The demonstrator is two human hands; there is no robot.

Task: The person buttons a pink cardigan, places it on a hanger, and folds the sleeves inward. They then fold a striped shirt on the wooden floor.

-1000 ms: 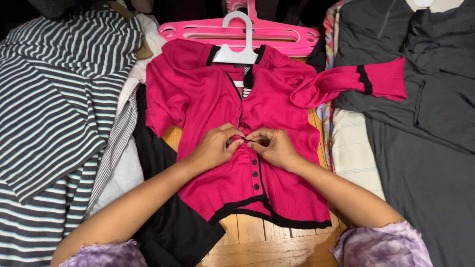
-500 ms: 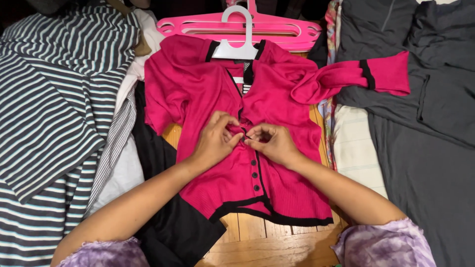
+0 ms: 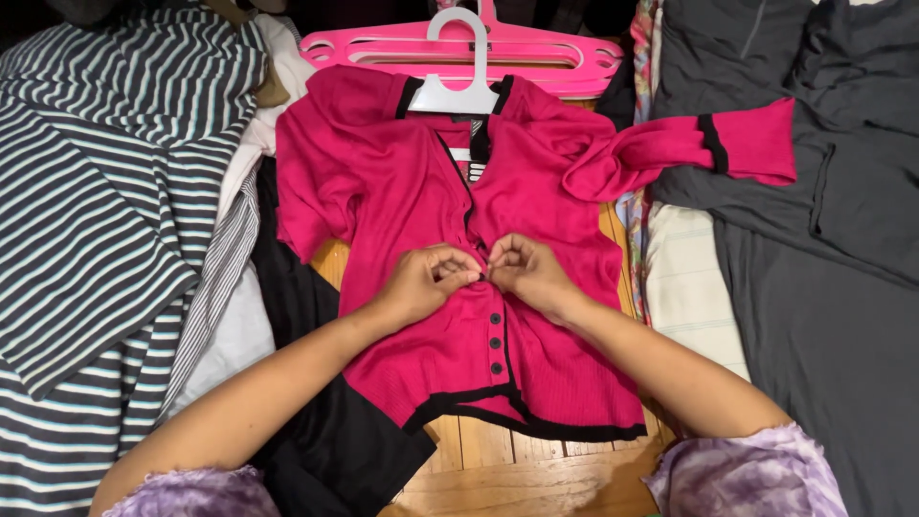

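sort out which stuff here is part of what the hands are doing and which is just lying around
In hand:
- pink cardigan, front edges pinched together
- left hand and right hand at its middle
- black buttons below the hands, already closed
- white hanger at its neck

Lying about:
- pink hangers
- striped garment
- dark grey garment
- black cloth
- wooden floor

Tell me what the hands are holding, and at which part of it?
Both hands, left and right, pinch the front opening of the pink cardigan at mid-chest, just above its black buttons.
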